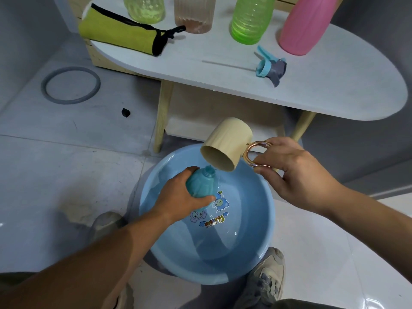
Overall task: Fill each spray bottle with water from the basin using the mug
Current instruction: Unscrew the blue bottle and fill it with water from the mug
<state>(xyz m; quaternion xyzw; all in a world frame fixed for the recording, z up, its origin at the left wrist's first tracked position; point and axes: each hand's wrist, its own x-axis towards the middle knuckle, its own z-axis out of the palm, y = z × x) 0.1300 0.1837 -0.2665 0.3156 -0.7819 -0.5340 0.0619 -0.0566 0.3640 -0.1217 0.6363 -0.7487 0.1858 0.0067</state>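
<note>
One mug (225, 146) rim at bottle (201, 182) mouth

Table legs (163, 117) apparently just behind basin (272, 210)

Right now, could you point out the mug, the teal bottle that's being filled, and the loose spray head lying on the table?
mug (227, 141), head view, on its beige side wall.
teal bottle (200, 184), head view, on its body below the neck.
spray head (276, 68), head view, on its grey body.
</note>
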